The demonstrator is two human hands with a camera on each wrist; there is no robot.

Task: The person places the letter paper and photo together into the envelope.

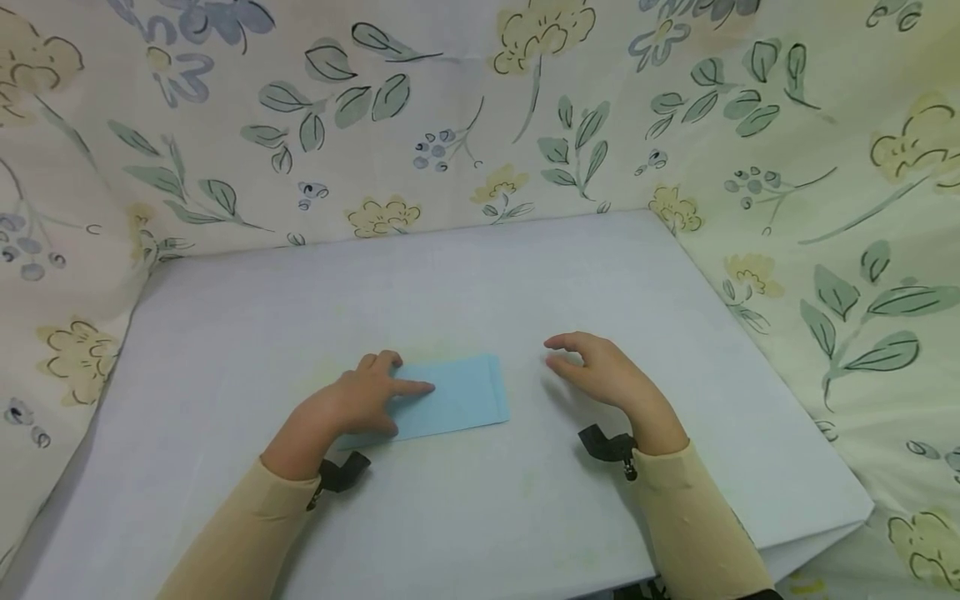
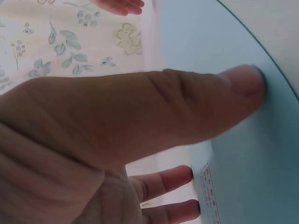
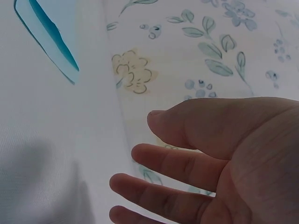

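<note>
A light blue envelope (image 1: 461, 392) lies flat on the white table, its flap end pointing right. My left hand (image 1: 363, 400) rests on its left part, fingers spread and the index pointing along it. From the left wrist, the thumb (image 2: 187, 107) presses near one long edge of the envelope (image 2: 252, 154), and a small red-framed printed label shows beside two fingertips. To the right of the envelope, my right hand (image 1: 600, 371) hovers over the table with relaxed fingers, holding nothing. In the right wrist view, the envelope's flap end (image 3: 63, 67) gapes a little.
The white-covered table (image 1: 450, 517) spreads around the envelope. Floral fabric (image 1: 450, 108) rises behind it and hangs at both sides. A black wrist mount (image 1: 345, 473) is strapped by each sleeve, and the table's right front corner (image 1: 862, 508) lies beyond the right arm.
</note>
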